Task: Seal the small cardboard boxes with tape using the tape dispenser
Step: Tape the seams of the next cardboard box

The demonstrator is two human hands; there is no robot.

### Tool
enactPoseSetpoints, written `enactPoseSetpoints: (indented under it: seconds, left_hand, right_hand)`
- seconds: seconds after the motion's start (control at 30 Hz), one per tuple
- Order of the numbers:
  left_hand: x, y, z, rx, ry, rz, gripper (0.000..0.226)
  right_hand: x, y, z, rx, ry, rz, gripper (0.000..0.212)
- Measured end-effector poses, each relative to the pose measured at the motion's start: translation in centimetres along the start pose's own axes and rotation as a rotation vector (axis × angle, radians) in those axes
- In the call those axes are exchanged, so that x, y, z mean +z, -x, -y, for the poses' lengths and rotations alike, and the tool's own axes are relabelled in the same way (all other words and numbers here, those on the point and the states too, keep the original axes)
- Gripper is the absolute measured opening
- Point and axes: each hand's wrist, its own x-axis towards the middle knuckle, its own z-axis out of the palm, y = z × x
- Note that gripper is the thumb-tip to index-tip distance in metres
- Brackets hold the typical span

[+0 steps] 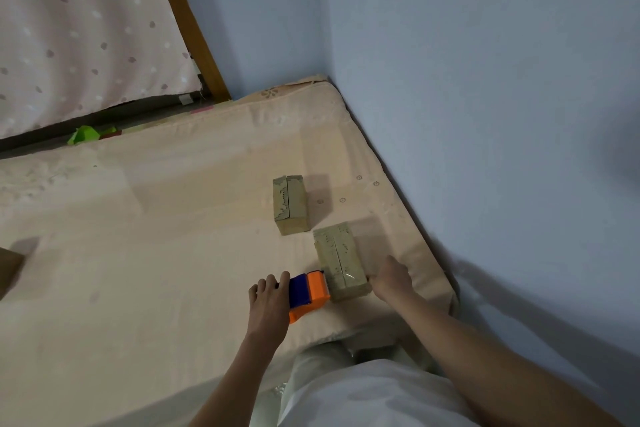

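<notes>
Two small cardboard boxes lie on a beige mattress (156,253). The near box (339,262) has a bit of shiny tape at its near end. My left hand (268,305) grips an orange and blue tape dispenser (308,293), whose front edge meets the near left corner of that box. My right hand (393,279) rests against the right side of the same box, fingers curled toward it. The far box (290,203) sits apart, closed flaps up, with a seam down its middle.
Blue walls (485,114) enclose the mattress on the far and right sides. A wooden-framed panel with dotted pink fabric (86,28) leans at the far left. Green paper (83,135) lies by the mattress's far edge. A brown cardboard piece (8,270) shows at the left edge.
</notes>
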Motion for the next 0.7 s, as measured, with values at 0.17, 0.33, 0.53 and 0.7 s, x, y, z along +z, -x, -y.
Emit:
enactPoseSetpoints:
  seconds: [0.17, 0.33, 0.53, 0.7]
  left_hand:
    - [-0.1, 0.1, -0.1, -0.001, -0.006, 0.003, 0.062]
    - [-0.1, 0.0, -0.2, -0.006, -0.011, 0.007, 0.062]
    - [-0.3, 0.1, -0.3, -0.010, -0.023, 0.015, 0.062]
    - [-0.5, 0.1, -0.5, -0.018, -0.046, 0.016, 0.060]
  right_hand:
    - [-0.4, -0.4, -0.5, 0.003, -0.042, -0.121, 0.036]
    - [-1.0, 0.3, 1.1, -0.102, -0.123, -0.114, 0.041]
    - [0.6, -0.7, 0.9, -0.087, -0.147, -0.062, 0.031]
    - [1.1, 0.0, 1.2, -0.079, -0.191, 0.009, 0.041]
